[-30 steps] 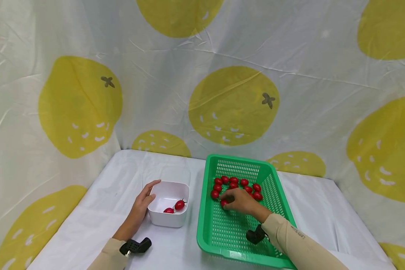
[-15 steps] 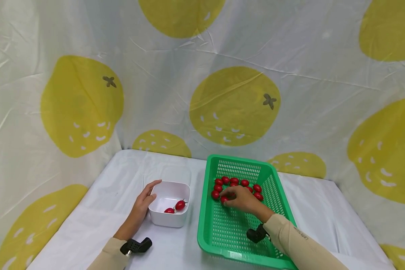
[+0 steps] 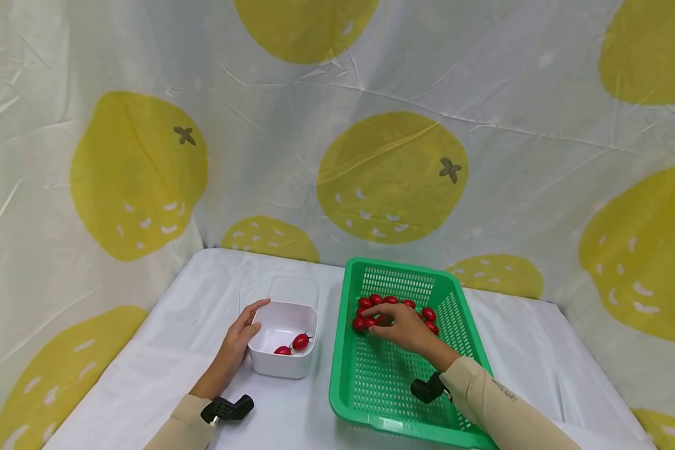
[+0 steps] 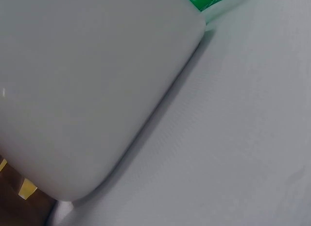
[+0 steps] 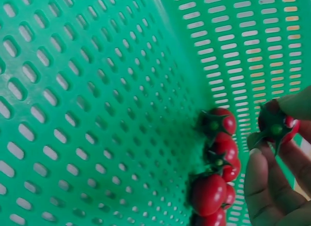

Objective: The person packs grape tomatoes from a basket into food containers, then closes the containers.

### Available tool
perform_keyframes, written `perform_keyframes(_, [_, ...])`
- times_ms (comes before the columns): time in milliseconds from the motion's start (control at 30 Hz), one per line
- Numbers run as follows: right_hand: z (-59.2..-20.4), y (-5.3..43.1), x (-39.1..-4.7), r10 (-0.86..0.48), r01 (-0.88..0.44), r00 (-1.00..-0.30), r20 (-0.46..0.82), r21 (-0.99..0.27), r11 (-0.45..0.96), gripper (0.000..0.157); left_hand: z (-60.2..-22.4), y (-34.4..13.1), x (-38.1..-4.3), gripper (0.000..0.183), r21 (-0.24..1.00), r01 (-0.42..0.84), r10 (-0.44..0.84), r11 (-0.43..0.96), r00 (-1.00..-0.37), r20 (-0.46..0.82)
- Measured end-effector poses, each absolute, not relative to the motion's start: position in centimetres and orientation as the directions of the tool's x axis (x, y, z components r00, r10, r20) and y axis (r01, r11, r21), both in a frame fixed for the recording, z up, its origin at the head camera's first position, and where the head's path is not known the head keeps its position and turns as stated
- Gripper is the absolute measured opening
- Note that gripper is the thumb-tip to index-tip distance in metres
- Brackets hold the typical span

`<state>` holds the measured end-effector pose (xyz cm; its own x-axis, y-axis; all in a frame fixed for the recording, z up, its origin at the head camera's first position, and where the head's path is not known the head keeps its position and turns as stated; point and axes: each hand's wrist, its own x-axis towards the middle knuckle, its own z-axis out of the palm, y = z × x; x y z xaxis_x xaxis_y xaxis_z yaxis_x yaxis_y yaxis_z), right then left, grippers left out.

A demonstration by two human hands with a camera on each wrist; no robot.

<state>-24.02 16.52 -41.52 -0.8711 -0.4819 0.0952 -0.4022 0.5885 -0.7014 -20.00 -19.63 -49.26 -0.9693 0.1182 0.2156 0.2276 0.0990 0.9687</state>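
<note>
My right hand (image 3: 405,328) is over the green basket (image 3: 365,400), its thumb and fingers pinching a cherry tomato (image 5: 276,126) with a green leafy cap. In the right wrist view that tomato is raised beside a row of other cherry tomatoes (image 5: 209,194) along the basket's bottom. More tomatoes (image 3: 429,314) lie around the hand in the head view, partly hidden by it. On the left, my left hand (image 3: 237,340) rests along the side of a white square container (image 3: 278,365), fingers extended and thumb at the rim. Two tomatoes (image 3: 300,341) lie inside it.
A clear, lid-like square (image 3: 294,290) lies behind the white container. White cloth (image 3: 202,300) covers the table, and a lemon-print curtain (image 3: 270,187) hangs behind and at both sides. The basket's raised walls stand round the right hand.
My right fingers close on the front tomato and shift it slightly toward the back of the basket. The left hand and the white container stay in place.
</note>
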Motion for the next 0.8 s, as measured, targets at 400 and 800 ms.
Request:
perform_keyframes(400, [-40.6,16.3,-23.7,-0.515,-0.468,-0.835,0.195,-0.744,0.477,0.033,-48.9,-19.5,-19.9,0.044,0.969,0.23,0.124,0.089,-0.968,0.218])
perform_keyframes(800, [-39.1,15.2,-23.5,-0.509,-0.497,-0.82,0.263,-0.768,0.404,0.036,-49.0,-19.5,-19.8,0.044,0.967,0.241,0.125,0.08,-0.965,0.231])
